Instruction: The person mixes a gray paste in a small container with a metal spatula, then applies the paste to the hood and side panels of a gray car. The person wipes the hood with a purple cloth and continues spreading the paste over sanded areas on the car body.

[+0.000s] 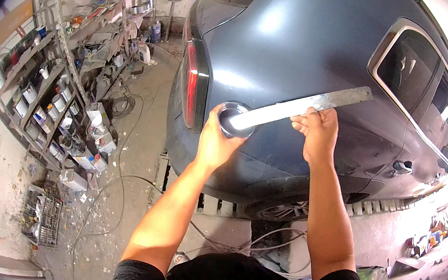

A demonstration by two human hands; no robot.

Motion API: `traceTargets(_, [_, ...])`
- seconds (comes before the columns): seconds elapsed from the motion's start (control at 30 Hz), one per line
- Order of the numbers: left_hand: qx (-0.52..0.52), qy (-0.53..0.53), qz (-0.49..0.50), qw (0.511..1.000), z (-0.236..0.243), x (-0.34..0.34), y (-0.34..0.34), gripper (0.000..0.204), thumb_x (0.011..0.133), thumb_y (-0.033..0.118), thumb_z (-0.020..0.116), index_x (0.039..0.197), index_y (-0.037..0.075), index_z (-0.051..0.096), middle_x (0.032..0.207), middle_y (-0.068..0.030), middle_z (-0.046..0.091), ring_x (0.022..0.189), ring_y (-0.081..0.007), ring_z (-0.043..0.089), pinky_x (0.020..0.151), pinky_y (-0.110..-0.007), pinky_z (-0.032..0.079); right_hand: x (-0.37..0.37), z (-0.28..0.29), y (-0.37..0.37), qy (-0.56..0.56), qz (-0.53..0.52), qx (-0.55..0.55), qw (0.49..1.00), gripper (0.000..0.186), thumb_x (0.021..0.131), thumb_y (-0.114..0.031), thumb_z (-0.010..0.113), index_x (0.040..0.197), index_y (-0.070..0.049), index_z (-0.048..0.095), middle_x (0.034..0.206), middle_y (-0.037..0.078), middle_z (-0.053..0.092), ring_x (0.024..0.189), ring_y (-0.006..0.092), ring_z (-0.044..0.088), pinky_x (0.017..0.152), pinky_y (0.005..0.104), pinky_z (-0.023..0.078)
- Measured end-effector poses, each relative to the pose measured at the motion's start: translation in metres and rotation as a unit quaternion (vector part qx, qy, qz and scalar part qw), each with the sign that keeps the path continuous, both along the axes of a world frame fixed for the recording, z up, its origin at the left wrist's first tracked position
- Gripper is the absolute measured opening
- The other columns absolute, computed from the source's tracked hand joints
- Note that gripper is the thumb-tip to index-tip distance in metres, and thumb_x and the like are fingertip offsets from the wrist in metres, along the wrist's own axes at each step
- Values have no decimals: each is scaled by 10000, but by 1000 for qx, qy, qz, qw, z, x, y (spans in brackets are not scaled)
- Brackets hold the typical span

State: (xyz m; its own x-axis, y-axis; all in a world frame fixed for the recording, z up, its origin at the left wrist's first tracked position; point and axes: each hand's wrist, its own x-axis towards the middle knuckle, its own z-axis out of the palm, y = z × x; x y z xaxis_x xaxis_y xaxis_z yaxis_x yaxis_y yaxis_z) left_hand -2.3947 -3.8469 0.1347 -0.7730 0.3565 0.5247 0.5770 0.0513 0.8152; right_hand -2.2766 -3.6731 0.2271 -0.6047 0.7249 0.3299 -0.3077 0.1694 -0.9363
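Observation:
My left hand (217, 145) is wrapped round a clear round cup (236, 106) with something dark inside. A long flat metal stirring stick (283, 110) slants up to the right, its lower end in the cup's mouth. My right hand (319, 131) pinches the stick near its middle, fingers closed on the lower edge. The stick's upper end is stained grey. Behind both hands stands a dark blue-grey car (288, 49), its rear side panel facing me. The red tail light (191, 83) is just left of the cup.
Cluttered shelves (58, 93) with cans and bottles line the left wall. A wire crate (42, 219) sits on the floor at lower left. Hoses (272, 241) cross the floor near me. Slatted pallets (218, 205) show under the car.

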Motion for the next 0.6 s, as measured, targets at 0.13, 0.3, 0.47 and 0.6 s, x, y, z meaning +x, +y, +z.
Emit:
traceTargets(0.13, [23, -47, -7, 999, 10, 6, 8, 845, 686, 199, 864, 1333, -43, 376, 1229, -204, 595, 1164, -279, 587, 1008, -373, 449, 4, -7, 21, 47, 29, -17, 998, 122, 976, -94, 508, 1017, 7, 454, 911, 151, 625, 792, 238, 676, 695, 337, 554])
traceTargets(0.3, [12, -57, 12, 998, 11, 3, 12, 851, 684, 215, 865, 1329, -46, 376, 1233, -216, 592, 1166, -290, 588, 1008, -376, 450, 6, -6, 25, 95, 58, -49, 993, 125, 983, -81, 495, 1054, 15, 460, 952, 169, 639, 820, 252, 681, 708, 350, 554])
traceTargets(0.47, [0, -62, 26, 998, 11, 0, 10, 851, 679, 224, 867, 1330, -32, 381, 1233, -222, 592, 1158, -304, 593, 996, -377, 457, 1, -19, 30, 86, 54, -82, 991, 168, 990, -68, 454, 1132, 19, 429, 1040, 175, 613, 866, 249, 672, 730, 351, 557])
traceTargets(0.6, [4, -57, 32, 998, 10, -2, 10, 844, 684, 241, 863, 1330, -21, 387, 1221, -219, 598, 1146, -306, 599, 984, -376, 461, 0, -21, 25, 83, 32, -114, 990, 147, 988, -64, 461, 1108, 14, 428, 1022, 171, 613, 871, 254, 673, 723, 348, 563])
